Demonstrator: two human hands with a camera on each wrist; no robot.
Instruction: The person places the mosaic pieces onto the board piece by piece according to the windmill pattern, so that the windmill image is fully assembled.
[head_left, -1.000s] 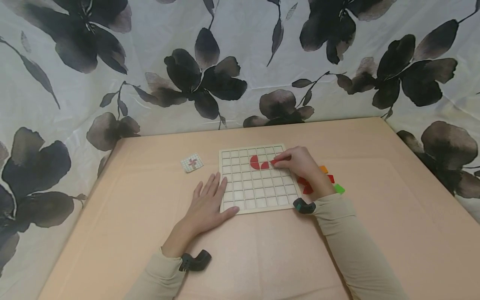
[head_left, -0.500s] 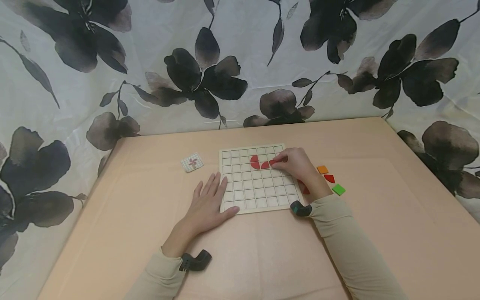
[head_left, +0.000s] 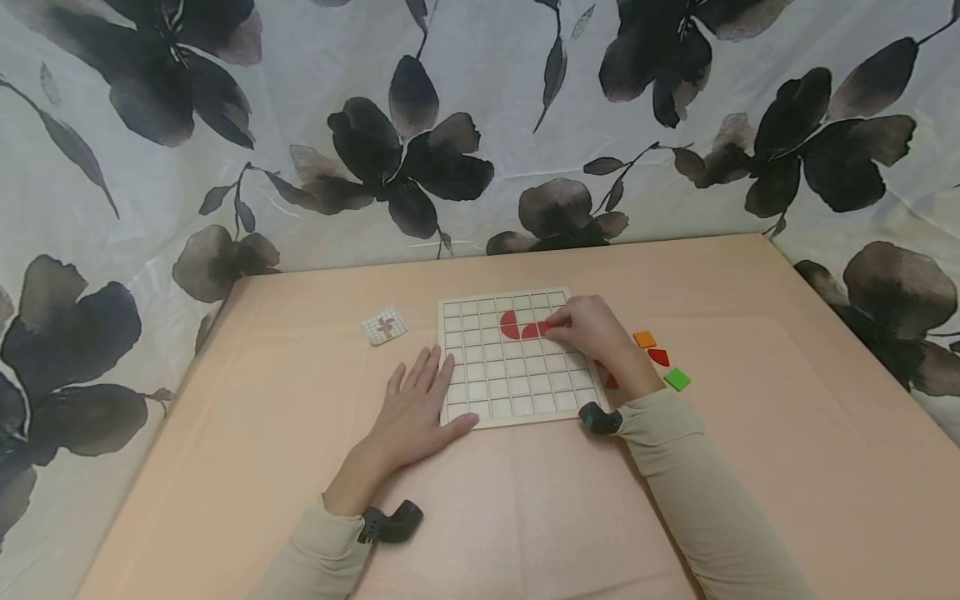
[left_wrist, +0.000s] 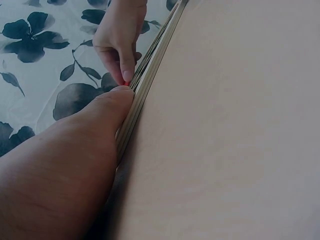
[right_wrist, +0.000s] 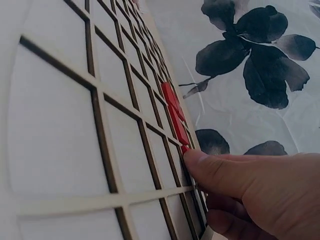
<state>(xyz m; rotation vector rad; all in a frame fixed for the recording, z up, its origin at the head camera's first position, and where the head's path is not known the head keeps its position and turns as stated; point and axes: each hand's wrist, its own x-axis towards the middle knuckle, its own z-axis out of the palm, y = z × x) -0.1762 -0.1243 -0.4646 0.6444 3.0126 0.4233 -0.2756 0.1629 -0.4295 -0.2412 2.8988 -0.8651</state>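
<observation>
A wooden grid board with square cells lies on the table. My left hand rests with fingers spread over its left edge, the thumb along the near edge. Two red tiles with curved sides, one a larger rounded tile and one a quarter-round tile, sit in cells in the upper middle. Just right of them, my right hand pinches another red tile between thumb and fingers, down at the grid. Most of that tile is hidden by the fingertips.
Left of the board lies a small card printed with a grid and a reddish figure. On the right are an orange tile, a red tile and a green tile. More red shows beside the right wrist.
My right hand has shifted slightly left and down with its red tile, bringing it beside the quarter-round one. The tiles at the right show more fully. My left hand stays put.
</observation>
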